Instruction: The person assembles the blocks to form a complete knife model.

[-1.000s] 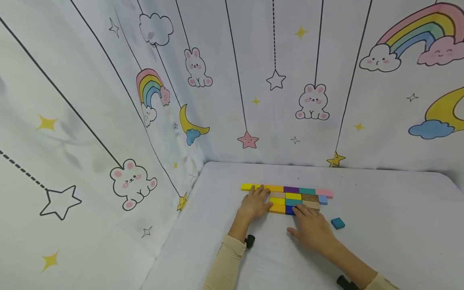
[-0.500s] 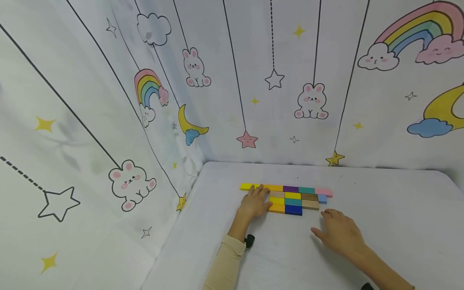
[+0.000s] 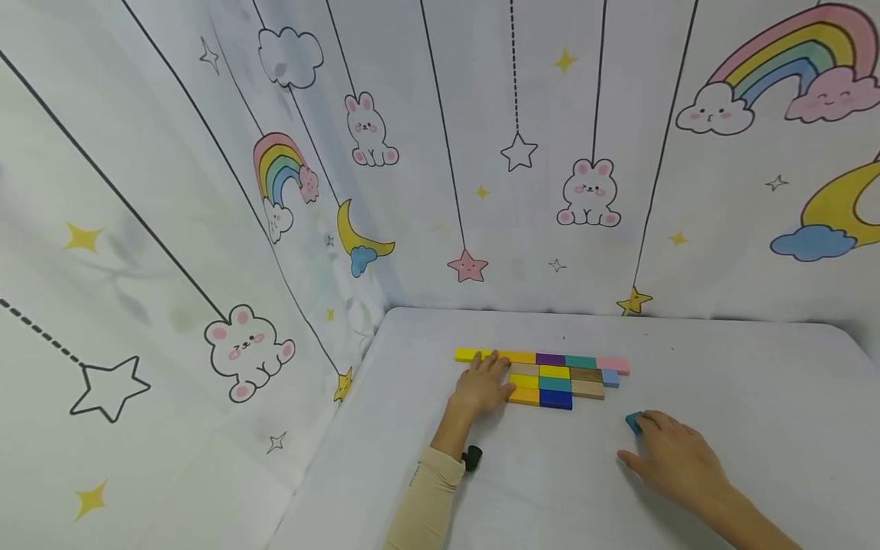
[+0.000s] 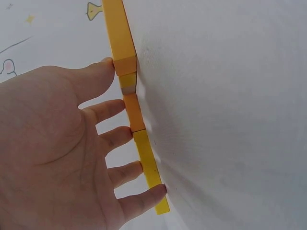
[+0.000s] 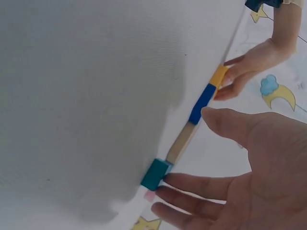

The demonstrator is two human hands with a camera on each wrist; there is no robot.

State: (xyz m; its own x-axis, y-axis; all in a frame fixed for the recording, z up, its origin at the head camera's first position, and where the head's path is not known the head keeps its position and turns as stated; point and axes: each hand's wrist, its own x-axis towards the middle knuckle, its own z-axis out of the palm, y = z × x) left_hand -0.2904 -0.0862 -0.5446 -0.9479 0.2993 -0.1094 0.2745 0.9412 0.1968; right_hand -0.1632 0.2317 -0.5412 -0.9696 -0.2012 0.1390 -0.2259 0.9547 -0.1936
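Observation:
Flat coloured wooden blocks lie edge to edge in rows on the white table, among them a dark blue block (image 3: 555, 399), a pink block (image 3: 612, 366) and a light blue block (image 3: 609, 378). My left hand (image 3: 483, 384) rests at the left end of these rows with its fingers spread. In the left wrist view, its thumb and fingertips touch the orange block (image 4: 134, 112) and yellow block (image 4: 148, 158). My right hand (image 3: 677, 454) reaches a loose teal block (image 5: 157, 174) apart from the rows. Its fingertips touch that block, partly covering it in the head view; the thumb stands away.
The white tabletop (image 3: 536, 489) extends in front of and right of the blocks. Behind and to the left hangs a white cloth (image 3: 412, 191) printed with rabbits, stars and rainbows. The top row's yellow block (image 3: 470, 354) sticks out leftward.
My right hand has left the front of the block rows and moved right to the loose teal block, uncovering the dark blue block. The left hand stays in place.

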